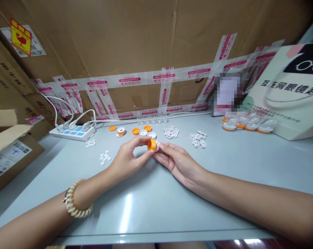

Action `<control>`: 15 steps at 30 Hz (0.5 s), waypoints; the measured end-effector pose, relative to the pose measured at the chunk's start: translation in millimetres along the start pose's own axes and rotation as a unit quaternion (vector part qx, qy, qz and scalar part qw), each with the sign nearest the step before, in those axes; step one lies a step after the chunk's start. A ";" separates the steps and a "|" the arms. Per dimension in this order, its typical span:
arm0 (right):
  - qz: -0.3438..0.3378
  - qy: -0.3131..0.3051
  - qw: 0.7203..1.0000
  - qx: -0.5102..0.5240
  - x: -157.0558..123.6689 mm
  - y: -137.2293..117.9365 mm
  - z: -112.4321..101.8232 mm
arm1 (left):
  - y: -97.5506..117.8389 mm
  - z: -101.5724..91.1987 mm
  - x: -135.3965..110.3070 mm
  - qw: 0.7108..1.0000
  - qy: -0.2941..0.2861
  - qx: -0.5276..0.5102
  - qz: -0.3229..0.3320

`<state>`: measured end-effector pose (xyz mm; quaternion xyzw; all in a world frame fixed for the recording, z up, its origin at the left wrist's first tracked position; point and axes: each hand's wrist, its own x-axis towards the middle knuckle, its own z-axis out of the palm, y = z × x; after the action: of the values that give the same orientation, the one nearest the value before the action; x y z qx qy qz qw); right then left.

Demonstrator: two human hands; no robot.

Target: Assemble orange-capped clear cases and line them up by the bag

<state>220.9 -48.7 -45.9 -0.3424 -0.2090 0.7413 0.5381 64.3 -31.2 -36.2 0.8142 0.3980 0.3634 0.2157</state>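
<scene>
Between my two hands, above the middle of the table, is an orange round plastic cap (152, 145) with a white ring-like part (157, 146) against its right side. My left hand (132, 152) pinches the orange cap between thumb and fingers. From the right, my right hand (177, 160) grips the white part, its fingers partly hiding it. Just beyond the hands lie loose orange caps (136, 131) and white round caps (151, 135). White spoked plastic pieces (171, 131) sit in a pile behind my right hand, with another pile (198, 139) farther right.
Small white discs (105, 157) lie left of my hands. Clear cups (151, 119) line up at the back. A power strip (72, 131) with plugs stands back left, an open carton (8, 148) at left. Assembled orange-based pieces (248, 122) sit before a paper bag (288, 100); a phone (226, 93) leans behind.
</scene>
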 end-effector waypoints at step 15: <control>0.036 -0.032 0.999 -0.004 15.5 -2.0 -12.7 | -17.1 -31.0 4.6 0.951 -0.182 0.249 -0.038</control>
<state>228.6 -34.1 -57.6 -0.3278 -0.2171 0.7699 0.5026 34.2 -15.5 -25.3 0.8789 0.4600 0.0901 0.0889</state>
